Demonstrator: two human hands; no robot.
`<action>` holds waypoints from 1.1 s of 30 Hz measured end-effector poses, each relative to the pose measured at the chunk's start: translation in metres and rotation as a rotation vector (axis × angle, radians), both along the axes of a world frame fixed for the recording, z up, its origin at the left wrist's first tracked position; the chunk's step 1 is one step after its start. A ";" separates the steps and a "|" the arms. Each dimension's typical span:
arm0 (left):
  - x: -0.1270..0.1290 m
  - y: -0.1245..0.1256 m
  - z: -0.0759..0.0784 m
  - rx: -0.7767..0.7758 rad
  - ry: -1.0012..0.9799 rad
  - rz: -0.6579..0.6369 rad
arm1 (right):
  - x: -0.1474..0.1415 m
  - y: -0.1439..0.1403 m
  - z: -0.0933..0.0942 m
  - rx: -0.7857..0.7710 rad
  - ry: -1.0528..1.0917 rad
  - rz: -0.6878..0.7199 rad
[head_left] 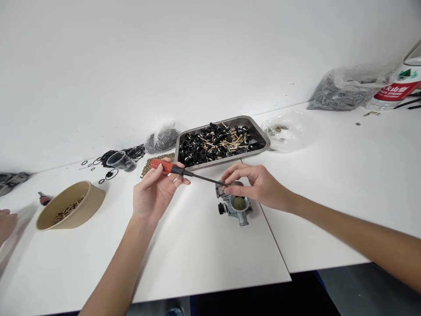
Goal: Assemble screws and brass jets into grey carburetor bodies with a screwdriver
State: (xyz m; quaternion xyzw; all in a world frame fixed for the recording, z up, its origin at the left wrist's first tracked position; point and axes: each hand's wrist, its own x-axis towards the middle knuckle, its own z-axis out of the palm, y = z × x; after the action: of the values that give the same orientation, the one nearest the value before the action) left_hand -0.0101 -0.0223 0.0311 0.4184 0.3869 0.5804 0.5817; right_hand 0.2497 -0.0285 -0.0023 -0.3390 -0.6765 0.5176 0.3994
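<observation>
My left hand point(154, 193) grips the red handle of the screwdriver point(184, 172), and its tip meets the top of the grey carburetor point(235, 205), which stands on the white table point(345, 184) just near of the metal tray point(259, 131). My right hand point(255, 184) pinches the carburetor's upper edge to steady it. I think the shaft should stay straight in the screw, with light pressure. On the far right, a bottle point(397, 87) has a red label; I can read only "SPRING".
</observation>
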 end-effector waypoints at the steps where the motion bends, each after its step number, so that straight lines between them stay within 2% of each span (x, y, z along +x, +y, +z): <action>1: 0.000 0.000 0.000 0.002 0.002 0.001 | 0.000 0.000 0.001 0.012 -0.019 -0.012; 14: 0.000 -0.001 0.001 0.072 -0.032 -0.089 | 0.001 -0.001 0.005 0.085 -0.093 -0.030; 33: 0.002 -0.004 0.003 0.110 -0.015 -0.105 | 0.001 -0.002 0.005 0.151 -0.102 -0.031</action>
State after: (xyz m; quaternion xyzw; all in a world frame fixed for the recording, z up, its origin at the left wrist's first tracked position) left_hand -0.0081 -0.0266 0.0337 0.4653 0.3276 0.5726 0.5902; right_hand 0.2510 -0.0303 0.0031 -0.3441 -0.7278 0.4409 0.3969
